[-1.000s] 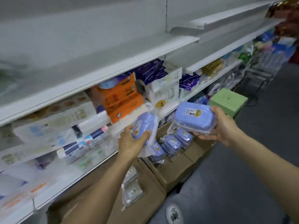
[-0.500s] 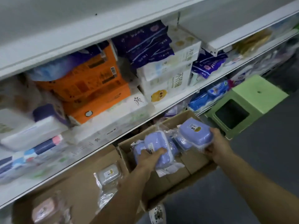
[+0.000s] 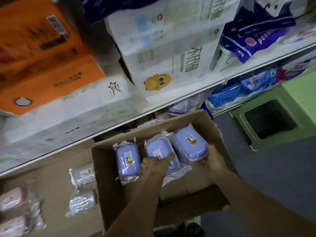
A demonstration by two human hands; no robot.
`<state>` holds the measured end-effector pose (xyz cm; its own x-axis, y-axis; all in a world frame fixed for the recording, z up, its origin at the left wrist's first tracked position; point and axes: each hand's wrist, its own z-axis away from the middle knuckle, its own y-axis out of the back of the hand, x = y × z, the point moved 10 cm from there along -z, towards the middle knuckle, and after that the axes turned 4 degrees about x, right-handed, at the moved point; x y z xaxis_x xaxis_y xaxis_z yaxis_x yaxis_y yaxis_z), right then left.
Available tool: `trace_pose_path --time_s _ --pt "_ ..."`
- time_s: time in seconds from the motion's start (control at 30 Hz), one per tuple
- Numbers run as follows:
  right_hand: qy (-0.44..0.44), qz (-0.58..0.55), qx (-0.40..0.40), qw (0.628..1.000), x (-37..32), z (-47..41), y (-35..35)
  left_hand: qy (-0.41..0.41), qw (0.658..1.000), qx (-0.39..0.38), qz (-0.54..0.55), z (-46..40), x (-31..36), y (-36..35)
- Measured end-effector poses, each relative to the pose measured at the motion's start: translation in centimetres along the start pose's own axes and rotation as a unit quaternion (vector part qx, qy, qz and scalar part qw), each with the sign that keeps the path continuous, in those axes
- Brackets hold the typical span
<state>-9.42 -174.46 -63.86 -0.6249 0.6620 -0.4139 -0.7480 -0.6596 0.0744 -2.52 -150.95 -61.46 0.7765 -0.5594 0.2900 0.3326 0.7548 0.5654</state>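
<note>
An open cardboard box (image 3: pixel 202 119) stands on the floor under the shelf. Three lilac plastic boxes in clear wrap are inside it, side by side. My left hand (image 3: pixel 154 168) grips the middle lilac box (image 3: pixel 158 148), thumb on its near end. Just left of that hand lies the left lilac box (image 3: pixel 127 159), which it may be touching. My right hand (image 3: pixel 214 160) holds the right lilac box (image 3: pixel 189 144) by its near end, tilted against the box's right side.
A second cardboard box (image 3: pixel 56 170) at the left holds grey wrapped boxes (image 3: pixel 83 174) and pink ones (image 3: pixel 12 200). The white shelf (image 3: pixel 171 104) above carries orange and white tissue packs. A green plastic stool (image 3: pixel 266 117) stands on the grey floor at the right.
Both hands have come down from shelf height into the cardboard box, each with its lilac box. The view has tilted down and moved closer.
</note>
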Motion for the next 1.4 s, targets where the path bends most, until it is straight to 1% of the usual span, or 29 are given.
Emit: trace_pose_path --time_s 0.07,0.13,0.2,0.33,0.4,0.43,0.5,0.57,0.67,0.77,0.8,0.83,0.87,0.9,0.93,0.97,1.0,1.07,1.2,1.27,1.4 --pt "-0.007 0.037 0.016 0.999 1.1 -2.0 0.7 0.001 1.0 0.016 -0.024 -0.7 0.3 -1.4" --pt "0.019 0.073 0.046 0.996 1.3 -3.1 1.5 0.0 0.999 0.023 -0.029 -1.1 0.2 -2.4" --pt "0.046 0.113 0.035 0.992 1.1 -3.8 1.4 0.002 0.999 0.028 -0.038 -1.4 -0.1 -2.8" --pt "0.046 0.196 0.019 0.979 0.2 -3.8 0.9 -0.01 0.999 0.025 -0.038 -1.9 0.3 -2.8" --pt "0.054 0.262 0.008 0.964 -0.9 -2.9 0.4 -0.03 0.999 0.02 -0.022 -1.9 1.0 -2.5" --pt "0.068 0.305 0.008 0.95 -1.6 -2.3 0.2 -0.039 0.999 0.014 -0.013 -1.8 1.3 -2.2" --pt "0.111 0.406 0.025 0.907 -3.2 -1.0 0.3 -0.045 0.999 -0.002 -0.005 -1.3 1.3 -1.6" --pt "0.157 0.508 0.038 0.846 -4.9 1.5 0.1 -0.048 0.999 -0.013 -0.002 -0.1 1.2 -0.6" --pt "0.205 0.572 -0.013 0.794 -6.1 5.2 -1.9 -0.1 0.995 -0.01 -0.023 2.5 2.1 1.4" --pt "0.272 0.646 -0.059 0.711 -8.1 11.8 -4.5 -0.18 0.982 0.012 -0.065 6.9 3.8 5.1" --pt "0.31 0.661 -0.07 0.68 -8.8 14.2 -5.3 -0.206 0.975 0.021 -0.075 8.8 4.5 6.7" --pt "0.339 0.68 -0.075 0.646 -9.5 17.1 -6.0 -0.239 0.967 0.034 -0.086 11.0 5.3 8.5" --pt "0.386 0.69 -0.078 0.607 -10.3 19.7 -6.7 -0.272 0.956 0.052 -0.1 13.2 6.0 10.5" --pt "0.432 0.703 -0.075 0.56 -11.1 23.1 -7.5 -0.309 0.94 0.082 -0.117 15.4 6.8 12.5" --pt "0.488 0.701 -0.067 0.516 -11.9 26.3 -8.2 -0.344 0.921 0.123 -0.137 17.8 7.4 14.8" --pt "0.537 0.692 -0.06 0.479 -12.7 29.7 -8.7 -0.374 0.899 0.168 -0.155 20.3 8.1 17.2" --pt "0.582 0.67 -0.056 0.457 -13.4 32.7 -9.2 -0.396 0.879 0.211 -0.161 22.7 8.5 19.6" --pt "0.651 0.617 -0.055 0.439 -14.6 38.4 -9.8 -0.424 0.846 0.284 -0.154 27.1 8.9 24.4" --pt "0.764 0.5 -0.07 0.401 -16.1 48.8 -11.1 -0.468 0.781 0.398 -0.115 34.1 8.6 33.1" --pt "0.792 0.474 -0.074 0.378 -16.2 52.9 -12.5 -0.479 0.757 0.433 -0.096 36.6 8.1 37.0" --pt "0.828 0.431 -0.093 0.345 -15.7 60.3 -16.0 -0.489 0.729 0.473 -0.073 39.3 6.5 44.1"
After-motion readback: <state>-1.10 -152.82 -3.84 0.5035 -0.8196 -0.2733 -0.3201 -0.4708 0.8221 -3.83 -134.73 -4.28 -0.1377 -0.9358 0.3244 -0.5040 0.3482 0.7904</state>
